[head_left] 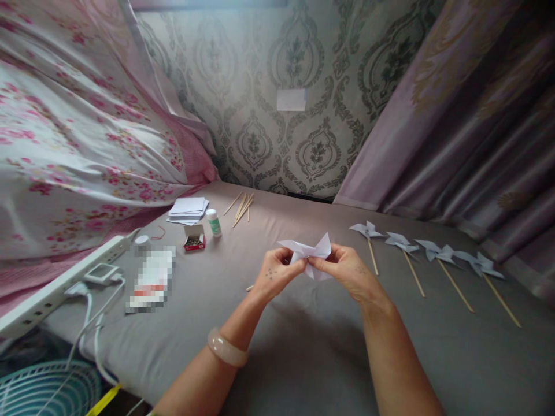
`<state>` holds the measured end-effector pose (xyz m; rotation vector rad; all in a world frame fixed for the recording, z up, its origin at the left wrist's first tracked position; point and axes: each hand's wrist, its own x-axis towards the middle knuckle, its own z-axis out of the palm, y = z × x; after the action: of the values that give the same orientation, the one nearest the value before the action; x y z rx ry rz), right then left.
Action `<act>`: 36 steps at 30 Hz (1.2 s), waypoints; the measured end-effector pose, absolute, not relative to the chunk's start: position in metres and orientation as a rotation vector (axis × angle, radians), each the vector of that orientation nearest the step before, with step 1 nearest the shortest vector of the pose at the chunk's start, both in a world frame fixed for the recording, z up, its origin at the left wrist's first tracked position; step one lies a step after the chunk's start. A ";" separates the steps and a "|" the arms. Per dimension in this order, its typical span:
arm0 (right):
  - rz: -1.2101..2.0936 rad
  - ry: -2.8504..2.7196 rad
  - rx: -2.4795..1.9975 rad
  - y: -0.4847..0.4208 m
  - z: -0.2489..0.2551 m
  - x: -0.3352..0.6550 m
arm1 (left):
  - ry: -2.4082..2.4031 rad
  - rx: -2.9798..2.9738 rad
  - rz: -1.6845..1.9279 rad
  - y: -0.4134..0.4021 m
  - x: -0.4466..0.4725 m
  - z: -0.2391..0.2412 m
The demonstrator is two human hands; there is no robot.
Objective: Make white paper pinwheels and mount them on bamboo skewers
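A white paper pinwheel (pixel 321 249) is held up in front of me between both hands. My left hand (pixel 274 270) pinches it from the left, thumb near the centre. My right hand (pixel 348 270) grips its right side, and its thumb meets the other at the middle, where a small pin head seems to show. Fingers behind the paper are hidden. Just left of my left wrist, the tip of a wooden stick (pixel 250 288) pokes out from under the hand. Off to the right lie several white pinwheels on sticks (pixel 439 252) in a slanting row.
Toward the back left are a paper stack (pixel 187 209), loose wooden sticks (pixel 243 209), a white-green bottle (pixel 214 223) and an open red box (pixel 193 241) of small metal pieces. A blurred packet (pixel 151 278) lies beside the power strip (pixel 65 283) and its cables.
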<state>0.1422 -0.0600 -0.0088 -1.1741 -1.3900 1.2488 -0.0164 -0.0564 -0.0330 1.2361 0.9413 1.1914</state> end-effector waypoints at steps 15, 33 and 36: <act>1.162 -1.404 -1.210 -0.066 -0.002 0.137 | 0.880 1.175 1.233 -0.060 -0.017 -0.031; 0.999 -1.492 -1.293 -0.071 -0.001 0.138 | 0.857 1.230 1.212 -0.061 -0.017 -0.036; 1.009 -1.487 -1.301 -0.071 0.000 0.138 | 0.834 1.214 1.217 -0.061 -0.016 -0.035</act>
<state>0.1378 -0.0714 0.0003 -1.3005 -1.4871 1.0095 -0.0161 -0.0614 -0.0347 1.2135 0.8339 1.2174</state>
